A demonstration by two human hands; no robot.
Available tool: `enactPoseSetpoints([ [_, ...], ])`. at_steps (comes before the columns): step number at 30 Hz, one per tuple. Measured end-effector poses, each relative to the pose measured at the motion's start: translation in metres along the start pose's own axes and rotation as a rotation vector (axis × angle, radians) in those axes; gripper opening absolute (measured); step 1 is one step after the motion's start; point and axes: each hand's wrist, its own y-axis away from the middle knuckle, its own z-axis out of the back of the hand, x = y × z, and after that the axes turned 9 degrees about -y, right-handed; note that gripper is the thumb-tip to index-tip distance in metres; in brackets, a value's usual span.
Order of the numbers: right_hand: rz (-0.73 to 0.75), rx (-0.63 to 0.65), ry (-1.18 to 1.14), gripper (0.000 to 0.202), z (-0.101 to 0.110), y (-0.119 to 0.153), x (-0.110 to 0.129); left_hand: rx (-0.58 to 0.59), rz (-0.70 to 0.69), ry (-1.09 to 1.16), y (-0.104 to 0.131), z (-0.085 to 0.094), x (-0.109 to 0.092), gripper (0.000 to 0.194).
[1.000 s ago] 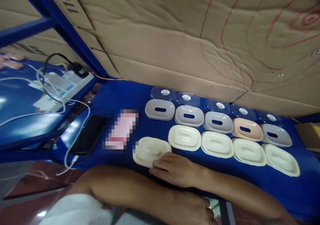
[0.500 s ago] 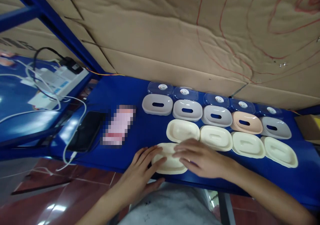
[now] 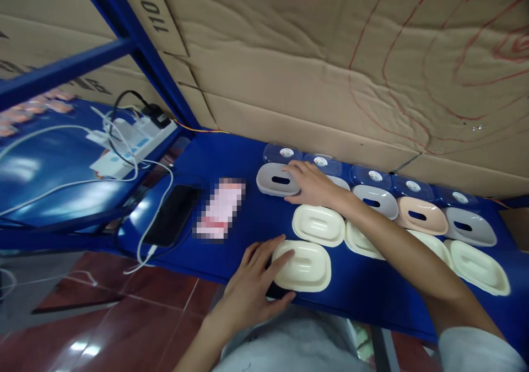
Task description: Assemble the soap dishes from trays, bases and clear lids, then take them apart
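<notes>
At the table's front edge lies a cream tray (image 3: 303, 267). My left hand (image 3: 258, 281) rests at its left side, fingers spread, one fingertip over its rim. Farther back, my right hand (image 3: 309, 184) reaches to the leftmost grey slotted tray (image 3: 275, 179), its thumb and fingers around the right end. That tray still lies on the table. More cream trays (image 3: 318, 224) form a row in front of the slotted ones, partly covered by my right forearm. A peach slotted tray (image 3: 421, 216) stands among the grey ones.
Clear lids with round stickers (image 3: 374, 177) line the back of the blue table (image 3: 231, 157), below a cardboard wall (image 3: 289, 74). To the left are a pixelated pink item (image 3: 221, 209), a black phone (image 3: 173, 215) with a white cable, and a power strip (image 3: 136, 146).
My right hand has left the front cream tray and moved back to the leftmost grey slotted tray. My left hand stays by the cream tray. The view has shifted slightly.
</notes>
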Motion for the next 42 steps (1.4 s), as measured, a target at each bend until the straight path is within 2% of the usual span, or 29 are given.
enactPoseSetpoints([
  [3,0.034,-0.052,-0.029,0.078,0.010,0.039,0.012,0.016,0.016,0.063,0.001,0.001,0.004,0.101],
  [5,0.056,-0.083,-0.057,0.080,0.011,0.082,0.022,0.035,0.078,0.150,0.005,0.005,0.009,0.123],
  [8,0.049,-0.148,-0.123,0.077,0.000,0.156,0.038,0.096,0.175,0.287,0.009,0.013,0.017,0.153],
  [11,-0.014,-0.148,-0.136,0.075,-0.022,0.211,0.054,0.167,0.151,0.337,0.002,0.016,0.022,0.157],
  [14,-0.025,-0.147,-0.129,0.072,-0.045,0.231,0.064,0.162,0.087,0.316,-0.015,0.012,0.022,0.157],
  [17,-0.003,-0.131,-0.106,0.072,-0.059,0.226,0.066,0.142,0.017,0.304,-0.028,0.005,0.022,0.161],
  [21,0.043,-0.083,-0.076,0.076,-0.063,0.212,0.063,0.157,0.034,0.315,-0.024,0.008,0.023,0.166],
  [25,0.055,-0.048,-0.080,0.082,-0.065,0.208,0.060,0.188,0.098,0.298,-0.014,0.013,0.022,0.151],
  [32,0.042,0.002,-0.045,0.087,-0.072,0.212,0.060,0.156,0.032,0.268,-0.023,0.011,0.021,0.123],
  [34,0.062,0.028,-0.033,0.086,-0.064,0.211,0.060,0.167,0.026,0.252,-0.025,0.011,0.020,0.115],
  [37,0.107,0.044,-0.029,0.083,-0.041,0.198,0.053,0.171,0.012,0.242,-0.025,0.011,0.020,0.112],
  [39,0.120,0.024,-0.017,0.074,-0.022,0.176,0.042,0.165,0.006,0.232,-0.024,0.011,0.020,0.112],
  [42,0.102,-0.013,0.023,0.062,0.000,0.124,0.015,0.160,0.016,0.206,-0.023,0.012,0.019,0.116],
])
